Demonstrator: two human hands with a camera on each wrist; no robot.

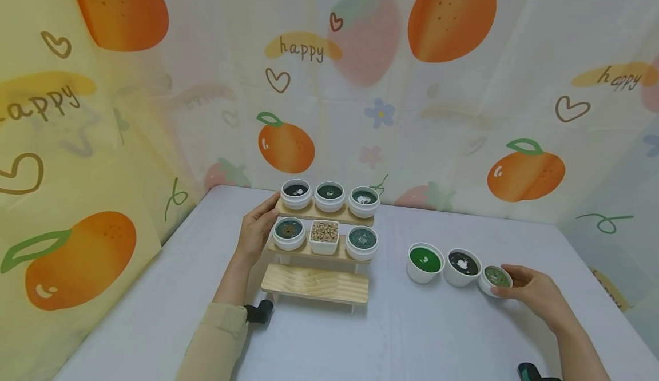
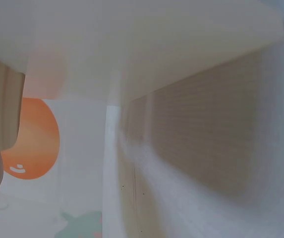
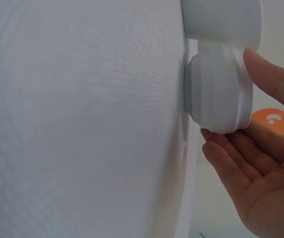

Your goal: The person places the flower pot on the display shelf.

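Keep the small cup point(image 1: 496, 278) level

On the table point(image 1: 417, 335), beside a taller cup point(image 1: 463, 266), the right hand point(image 1: 534, 290) pinches it between thumb point(image 3: 275, 82) and curled fingers point(image 3: 221, 161); the left hand point(image 1: 255, 229) grips the stand point(image 1: 315, 284) by its end. An even pinch and level rim should prevent spills.

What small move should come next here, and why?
Probably lift the rightmost cup toward the bare bottom tier: the right hand's grip holds that cup by its sides, and the upper two tiers each carry three containers.
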